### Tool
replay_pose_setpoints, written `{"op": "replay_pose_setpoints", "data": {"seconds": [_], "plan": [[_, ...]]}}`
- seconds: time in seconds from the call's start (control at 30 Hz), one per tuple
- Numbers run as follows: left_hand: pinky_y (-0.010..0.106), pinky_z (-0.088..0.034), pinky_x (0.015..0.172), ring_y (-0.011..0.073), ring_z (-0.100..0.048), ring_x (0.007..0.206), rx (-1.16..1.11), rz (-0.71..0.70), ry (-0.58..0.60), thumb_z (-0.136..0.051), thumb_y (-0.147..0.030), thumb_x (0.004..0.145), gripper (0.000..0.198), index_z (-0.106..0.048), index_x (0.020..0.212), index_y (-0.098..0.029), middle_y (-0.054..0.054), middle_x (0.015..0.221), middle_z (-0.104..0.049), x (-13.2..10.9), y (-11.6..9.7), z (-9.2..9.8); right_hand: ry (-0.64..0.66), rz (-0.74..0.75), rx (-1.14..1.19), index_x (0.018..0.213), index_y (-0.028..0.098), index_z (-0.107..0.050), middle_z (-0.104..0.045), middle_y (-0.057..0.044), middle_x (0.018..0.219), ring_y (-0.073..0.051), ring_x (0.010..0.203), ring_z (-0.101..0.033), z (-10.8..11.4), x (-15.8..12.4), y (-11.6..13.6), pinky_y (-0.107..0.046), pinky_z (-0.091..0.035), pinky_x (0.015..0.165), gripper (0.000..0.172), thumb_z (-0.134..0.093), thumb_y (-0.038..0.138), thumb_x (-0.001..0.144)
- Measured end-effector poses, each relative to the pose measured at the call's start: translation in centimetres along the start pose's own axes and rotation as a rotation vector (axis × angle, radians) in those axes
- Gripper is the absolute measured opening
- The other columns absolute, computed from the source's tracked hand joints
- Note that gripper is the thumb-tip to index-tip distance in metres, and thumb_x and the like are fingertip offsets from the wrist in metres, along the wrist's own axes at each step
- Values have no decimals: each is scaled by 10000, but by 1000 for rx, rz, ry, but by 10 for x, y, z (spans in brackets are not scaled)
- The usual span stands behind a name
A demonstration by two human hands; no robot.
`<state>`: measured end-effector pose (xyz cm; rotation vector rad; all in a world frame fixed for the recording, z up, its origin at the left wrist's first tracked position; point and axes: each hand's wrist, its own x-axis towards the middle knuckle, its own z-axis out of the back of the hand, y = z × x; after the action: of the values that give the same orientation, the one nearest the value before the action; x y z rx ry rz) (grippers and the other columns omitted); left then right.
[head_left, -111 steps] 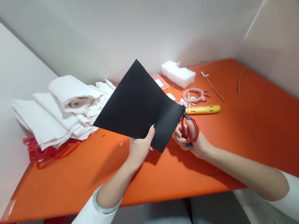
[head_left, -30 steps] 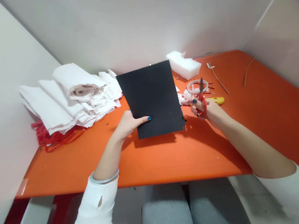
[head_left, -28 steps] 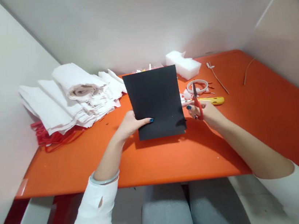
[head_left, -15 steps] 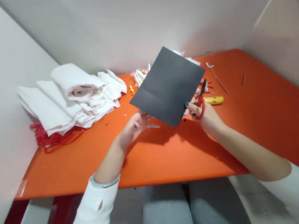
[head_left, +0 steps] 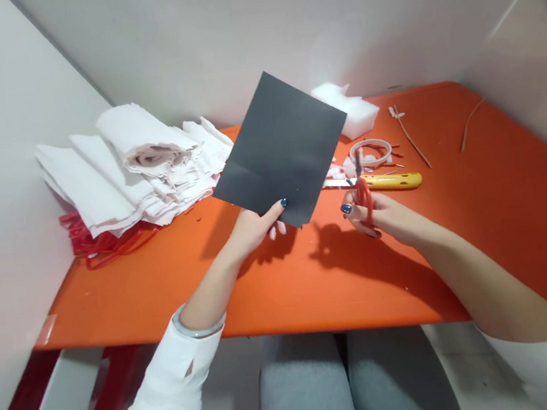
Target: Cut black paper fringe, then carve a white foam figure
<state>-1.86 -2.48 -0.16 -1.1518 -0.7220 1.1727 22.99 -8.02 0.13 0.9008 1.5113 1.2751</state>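
Note:
A sheet of black paper (head_left: 283, 146) is held up, tilted, above the table. My left hand (head_left: 259, 227) grips its lower edge, thumb on top and fingers underneath. Red-handled scissors (head_left: 365, 201) hang on the fingers of my right hand (head_left: 375, 213), blades pointing away from me. That hand is closed around the handles, to the right of the paper and apart from it. Just beyond it lies a yellow-handled knife (head_left: 394, 180), its blade partly hidden behind the paper.
Folded and rolled white cloth (head_left: 147, 161) is piled at the left, over red strips (head_left: 89, 239). Behind the knife are a roll of tape (head_left: 386, 144) and a white block (head_left: 360, 116). Thin stems (head_left: 413, 136) lie at the right of the orange table (head_left: 499, 236).
My left hand has taken hold of the paper's lower edge, and my right hand has let go of it. The paper has shifted left, uncovering the tape roll and white block.

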Motion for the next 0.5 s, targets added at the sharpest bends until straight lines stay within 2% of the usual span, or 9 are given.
{"op": "replay_pose_setpoints", "data": {"seconds": [0.07, 0.2, 0.33, 0.5], "plan": [[238, -435, 427, 92, -452, 357, -15, -22, -57, -632, -545, 763, 442, -566, 524, -180, 23, 456, -603, 1, -2, 2, 66, -6, -58, 745, 188, -483, -397, 71, 495, -68, 424, -310, 0, -2, 3, -229, -264, 441, 244, -589, 389, 836], [223, -398, 398, 82, -465, 363, -44, -23, -64, -628, -539, 773, 438, -563, 554, -165, 27, 470, -607, 3, -3, 2, 172, -7, -171, 781, 167, -558, -503, 23, 641, -93, 544, -437, -5, -1, 1, -229, -334, 503, 259, -588, 415, 849], [247, -407, 421, 117, -546, 422, -143, -30, -14, -596, -546, 797, 458, -598, 564, -151, 63, 531, -649, 4, 0, 0, 112, 84, -267, 820, 173, -588, -568, 1, 688, -123, 640, -500, -8, 0, -3, -242, -365, 592, 270, -521, 422, 900], [290, -482, 511, 184, -637, 540, -168, 44, 40, -556, -571, 817, 501, -690, 679, -109, 131, 667, -722, 4, 1, -1, 36, 151, -270, 845, 179, -631, -644, -50, 777, -189, 831, -575, -7, -1, -2, -280, -407, 757, 397, -419, 503, 935]]}}
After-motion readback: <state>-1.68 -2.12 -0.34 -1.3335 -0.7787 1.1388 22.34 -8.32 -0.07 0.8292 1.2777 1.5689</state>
